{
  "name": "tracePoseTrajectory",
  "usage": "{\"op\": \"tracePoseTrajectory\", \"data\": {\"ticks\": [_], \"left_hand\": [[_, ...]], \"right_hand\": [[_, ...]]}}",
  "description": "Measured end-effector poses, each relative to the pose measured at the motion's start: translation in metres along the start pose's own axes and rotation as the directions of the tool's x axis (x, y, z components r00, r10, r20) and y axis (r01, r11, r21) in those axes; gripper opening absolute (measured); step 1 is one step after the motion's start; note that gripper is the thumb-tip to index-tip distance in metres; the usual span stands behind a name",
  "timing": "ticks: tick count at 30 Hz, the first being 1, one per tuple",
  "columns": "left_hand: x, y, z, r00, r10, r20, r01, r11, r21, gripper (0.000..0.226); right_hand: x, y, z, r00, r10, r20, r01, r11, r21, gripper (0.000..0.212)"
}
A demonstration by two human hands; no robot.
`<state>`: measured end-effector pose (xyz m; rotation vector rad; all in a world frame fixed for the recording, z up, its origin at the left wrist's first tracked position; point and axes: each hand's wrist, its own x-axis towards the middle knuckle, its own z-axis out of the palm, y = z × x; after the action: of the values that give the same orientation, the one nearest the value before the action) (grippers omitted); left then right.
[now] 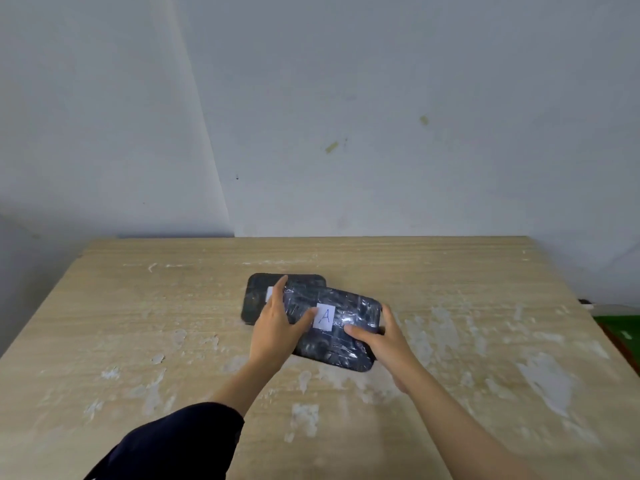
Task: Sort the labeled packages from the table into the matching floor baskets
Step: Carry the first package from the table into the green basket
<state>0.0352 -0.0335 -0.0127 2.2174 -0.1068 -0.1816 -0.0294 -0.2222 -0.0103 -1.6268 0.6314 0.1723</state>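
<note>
On the scuffed wooden surface point(138, 323) by a pale wall point(381, 98), the left hand point(277, 323) and right hand point(377, 337) each keep a closed grip on the package marked A point(356, 310), which overlaps a second package point(254, 299) whose label is mostly hidden.

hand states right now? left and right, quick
Left hand: grips the A-labeled package at its left edge, thumb on top.
Right hand: grips the same package at its right edge.
</note>
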Motion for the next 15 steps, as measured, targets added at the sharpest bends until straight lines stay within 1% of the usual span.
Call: {"op": "tracePoseTrajectory", "data": {"ticks": [1, 4, 7, 10, 12, 15], "left_hand": [[-0.007, 0.007, 0.006, 1.000, -0.001, 0.019, 0.001, 1.000, -0.011, 0.084], [-0.029, 0.032, 0.029, 0.999, -0.032, 0.040, 0.035, 0.994, -0.100, 0.079], [-0.059, 0.068, 0.065, 0.996, -0.081, 0.032, 0.086, 0.970, -0.228, 0.062], [-0.097, 0.107, 0.111, 0.991, -0.128, 0.043, 0.135, 0.941, -0.310, 0.043], [-0.123, 0.131, 0.143, 0.991, -0.124, 0.055, 0.135, 0.937, -0.321, 0.040], [-0.155, 0.161, 0.189, 0.990, -0.092, 0.108, 0.122, 0.940, -0.319, 0.038]], "right_hand": [[-0.006, 0.003, -0.011, 1.000, 0.023, -0.001, -0.023, 0.999, 0.039, 0.074], [-0.026, 0.014, -0.049, 0.996, 0.068, -0.056, -0.061, 0.990, 0.128, 0.060], [-0.050, 0.031, -0.101, 0.990, 0.121, -0.066, -0.104, 0.970, 0.220, 0.047], [-0.078, 0.054, -0.163, 0.985, 0.156, -0.069, -0.131, 0.951, 0.281, 0.042], [-0.097, 0.074, -0.204, 0.983, 0.162, -0.084, -0.130, 0.944, 0.303, 0.042], [-0.123, 0.100, -0.259, 0.979, 0.154, -0.134, -0.099, 0.932, 0.348, 0.039]]}}
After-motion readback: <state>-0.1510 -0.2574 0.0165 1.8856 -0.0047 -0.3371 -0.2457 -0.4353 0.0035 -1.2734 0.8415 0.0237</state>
